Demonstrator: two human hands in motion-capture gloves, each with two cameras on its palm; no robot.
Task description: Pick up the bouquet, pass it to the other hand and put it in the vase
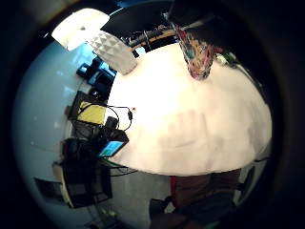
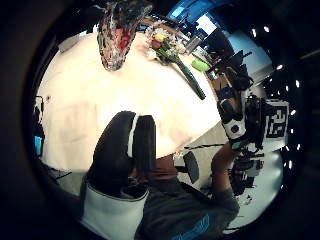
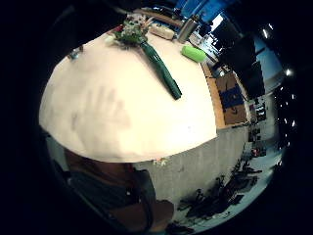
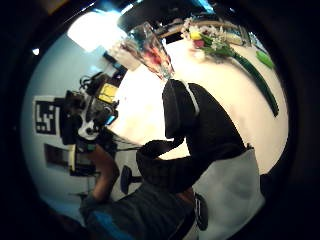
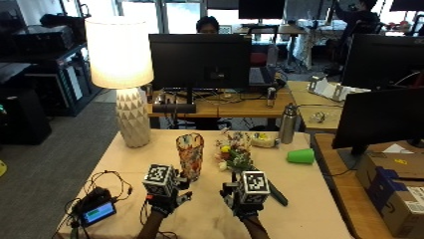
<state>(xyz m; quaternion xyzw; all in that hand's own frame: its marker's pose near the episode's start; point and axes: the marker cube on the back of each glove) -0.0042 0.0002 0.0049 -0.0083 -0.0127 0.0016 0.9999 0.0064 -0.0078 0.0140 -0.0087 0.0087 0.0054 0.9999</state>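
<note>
Both forearms reach forward side by side, apart from each other; left hand (image 5: 162,191) and right hand (image 5: 246,196) level, palms down, touching nothing; left fingers (image 2: 125,145) loosely extended; right thumb (image 4: 160,150) and fingers (image 4: 200,120) relaxed, slightly bent, gripping nothing.

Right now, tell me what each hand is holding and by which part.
Nothing is held. The left hand and right hand hover over the table; the bouquet lies on it untouched, beside the vase.
</note>
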